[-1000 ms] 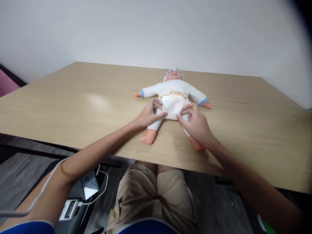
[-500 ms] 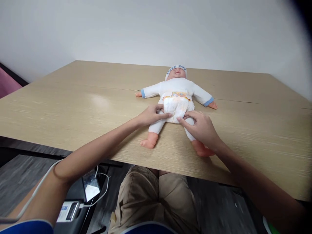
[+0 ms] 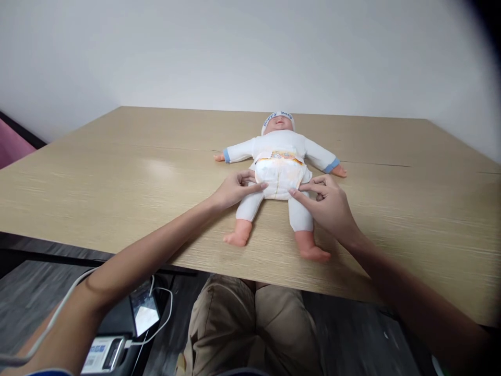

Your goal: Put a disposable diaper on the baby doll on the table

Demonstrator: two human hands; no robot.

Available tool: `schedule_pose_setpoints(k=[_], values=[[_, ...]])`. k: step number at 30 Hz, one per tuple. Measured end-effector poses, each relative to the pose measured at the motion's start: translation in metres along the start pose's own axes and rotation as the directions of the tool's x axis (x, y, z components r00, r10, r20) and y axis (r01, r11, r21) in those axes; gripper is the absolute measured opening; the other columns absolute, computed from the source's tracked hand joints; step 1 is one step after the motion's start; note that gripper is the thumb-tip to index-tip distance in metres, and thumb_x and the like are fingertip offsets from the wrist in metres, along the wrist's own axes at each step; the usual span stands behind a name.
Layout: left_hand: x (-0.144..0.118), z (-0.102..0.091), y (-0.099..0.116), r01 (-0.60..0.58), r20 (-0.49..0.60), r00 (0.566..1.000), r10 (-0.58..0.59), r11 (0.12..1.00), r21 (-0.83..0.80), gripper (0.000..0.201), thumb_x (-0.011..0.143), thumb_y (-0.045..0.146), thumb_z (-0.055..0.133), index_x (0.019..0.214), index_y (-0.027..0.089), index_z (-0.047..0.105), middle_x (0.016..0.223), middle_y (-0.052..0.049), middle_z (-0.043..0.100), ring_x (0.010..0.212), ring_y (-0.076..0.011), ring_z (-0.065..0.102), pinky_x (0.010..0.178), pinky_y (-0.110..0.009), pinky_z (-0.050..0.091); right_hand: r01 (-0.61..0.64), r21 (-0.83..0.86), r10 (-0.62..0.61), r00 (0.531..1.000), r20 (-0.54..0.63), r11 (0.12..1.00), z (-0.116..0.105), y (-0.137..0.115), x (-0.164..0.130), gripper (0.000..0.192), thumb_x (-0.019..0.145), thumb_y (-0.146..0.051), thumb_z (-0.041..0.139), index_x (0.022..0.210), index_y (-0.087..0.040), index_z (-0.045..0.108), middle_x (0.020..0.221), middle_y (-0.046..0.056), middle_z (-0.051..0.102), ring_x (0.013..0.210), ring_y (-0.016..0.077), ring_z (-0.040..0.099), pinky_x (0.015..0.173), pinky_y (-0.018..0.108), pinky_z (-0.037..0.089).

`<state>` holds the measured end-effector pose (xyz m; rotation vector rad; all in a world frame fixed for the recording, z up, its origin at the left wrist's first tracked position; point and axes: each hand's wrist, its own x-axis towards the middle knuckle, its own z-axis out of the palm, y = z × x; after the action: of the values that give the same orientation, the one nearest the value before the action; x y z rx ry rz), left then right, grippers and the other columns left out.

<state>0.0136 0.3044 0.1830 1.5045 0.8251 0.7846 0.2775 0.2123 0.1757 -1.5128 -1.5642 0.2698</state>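
Doll [image 3: 278,156] lies on its back near middle of the wooden table [image 3: 117,172], head w/ white cap [image 3: 277,116] toward the far wall, arms out, bare feet toward the table's near edge. Left hand [image 3: 235,189] pinches the diaper [image 3: 278,176] at its lower left edge, thumb & fingers pressed together on it. Right hand [image 3: 329,201] does the same on the other side, fingertips touching the diaper by the leg. Phone [image 3: 144,312] w/ cable sits below the table.
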Motion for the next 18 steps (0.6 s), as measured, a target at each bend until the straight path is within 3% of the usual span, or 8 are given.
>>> schedule_pose_setpoints(k=[7,11,15,18], values=[[-0.013,-0.02,0.013,-0.078,-0.101,0.989,0.103,0.971,0.227,0.042,0.09,0.052,0.092,0.114,0.02,0.081,0.107,-0.011,0.084,0.091,-0.0235,0.074,0.08,-0.039,0.057,0.104,-0.051,-0.101,0.993,0.067,0.993,-0.028,0.004,-0.011,0.025,0.106,-0.043,0.069,0.119,-0.028,0.085,0.108,0.008,0.072,0.072,0.0217,0.057,0.073,0.043,0.056],[-0.001,-0.032,0.023,-0.251,-0.167,0.916,0.366,0.845,0.472,0.029,0.102,0.049,0.079,0.113,0.021,0.077,0.119,-0.009,0.082,0.1,-0.0228,0.071,0.088,-0.039,0.055,0.171,-0.097,-0.174,0.984,-0.028,0.981,-0.035,0.011,0.007,0.024,0.107,-0.041,0.067,0.123,-0.027,0.079,0.116,0.01,0.079,0.092,0.0295,0.071,0.092,0.049,0.06],[0.028,-0.026,0.021,-0.426,-0.056,0.809,0.586,0.648,0.631,0.032,0.112,0.046,0.066,0.134,0.023,0.073,0.142,-0.01,0.076,0.127,-0.0272,0.068,0.109,-0.043,0.053,0.318,-0.102,-0.321,0.947,-0.015,0.943,-0.017,0.019,0.039,0.038,0.111,-0.04,0.061,0.144,-0.025,0.074,0.144,0.013,0.077,0.133,0.0352,0.071,0.118,0.055,0.055],[0.046,-0.02,0.009,-0.538,0.12,0.758,0.641,0.512,0.67,0.042,0.12,0.045,0.048,0.149,0.022,0.069,0.153,-0.013,0.071,0.146,-0.0296,0.06,0.126,-0.05,0.044,0.415,-0.053,-0.41,0.908,0.084,0.908,0.001,0.028,0.053,0.048,0.116,-0.042,0.052,0.159,-0.026,0.066,0.163,0.012,0.067,0.154,0.0345,0.06,0.133,0.06,0.044]])
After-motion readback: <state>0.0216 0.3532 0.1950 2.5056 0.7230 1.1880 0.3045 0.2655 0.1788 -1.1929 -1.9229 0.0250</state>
